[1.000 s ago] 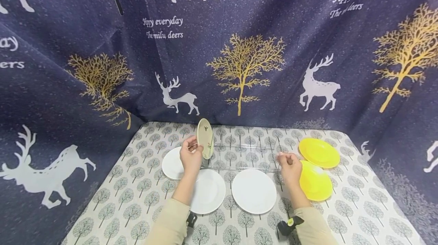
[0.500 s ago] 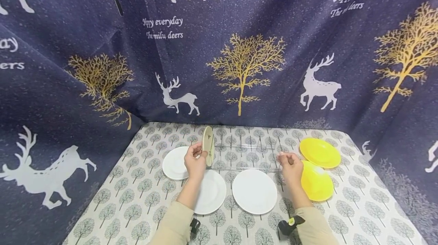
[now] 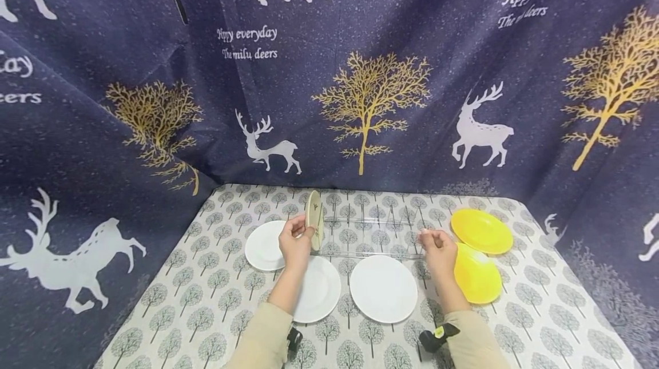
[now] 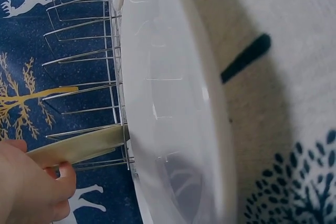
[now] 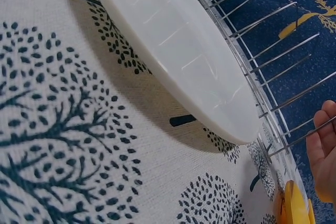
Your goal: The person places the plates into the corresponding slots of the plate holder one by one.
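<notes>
My left hand (image 3: pixel 296 244) pinches a cream plate (image 3: pixel 314 221) with a small dark print by its edge, thumb on one side and fingers on the other. The plate stands nearly upright at the left end of a wire dish rack (image 3: pixel 370 221). In the left wrist view, the lower edge of that plate (image 4: pixel 84 145) sits between the rack's prongs, its bottom hidden behind a white plate. At the rack's right end, my right hand (image 3: pixel 439 250) pinches the end wire; the right wrist view shows its fingers (image 5: pixel 326 135) against that wire.
Two white plates lie in front of the rack, one left (image 3: pixel 316 297) and one right (image 3: pixel 383 289). Another white plate (image 3: pixel 264 246) lies left of the rack. Two yellow plates (image 3: pixel 481 231) overlap at the right. A deer-print curtain (image 3: pixel 329 100) hangs behind the tree-print tablecloth (image 3: pixel 170 300).
My left hand has brought the cream plate down and slightly right into the rack's left end, turning it more edge-on. In the last half second it has barely moved. The right hand stays at the rack.
</notes>
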Demonstrator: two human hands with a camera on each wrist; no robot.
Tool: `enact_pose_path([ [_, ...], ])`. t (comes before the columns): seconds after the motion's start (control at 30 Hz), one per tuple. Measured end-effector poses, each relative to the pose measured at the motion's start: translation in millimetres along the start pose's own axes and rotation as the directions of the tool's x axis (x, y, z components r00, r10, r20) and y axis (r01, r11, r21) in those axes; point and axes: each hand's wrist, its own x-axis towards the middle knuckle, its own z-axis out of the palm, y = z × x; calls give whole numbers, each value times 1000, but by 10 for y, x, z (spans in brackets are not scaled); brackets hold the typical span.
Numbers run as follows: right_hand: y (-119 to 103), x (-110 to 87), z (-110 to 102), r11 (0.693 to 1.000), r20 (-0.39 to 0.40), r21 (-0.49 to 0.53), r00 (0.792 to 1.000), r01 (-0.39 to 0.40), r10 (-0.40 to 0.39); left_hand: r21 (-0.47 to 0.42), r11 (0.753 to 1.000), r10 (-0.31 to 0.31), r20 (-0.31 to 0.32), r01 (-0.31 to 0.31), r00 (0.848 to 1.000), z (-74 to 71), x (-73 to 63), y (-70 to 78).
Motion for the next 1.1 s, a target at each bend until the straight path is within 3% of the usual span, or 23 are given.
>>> enact_pose_path([
  [0.13,-13,-8,-15,999,20,-8,999,-43,43,-6,1000,-6,30,6,1000,-38,-7,5],
  [0.37,13,-46,-42,996,32,10,996,-86,85,-1,997,-79,73,79,994,-186,-75,28],
  [0.63,32,-2,-6,996,5,77,999,-51,51,150,988,-49,146,27,988,-413,-15,54],
  [0.83,19,7,-10,996,2,84,999,-40,40,188,982,-43,148,15,988,-545,33,38],
  [1.1,29,15,3,995,9,91,999,-34,34,259,966,-39,251,-29,967,-784,77,-9],
])
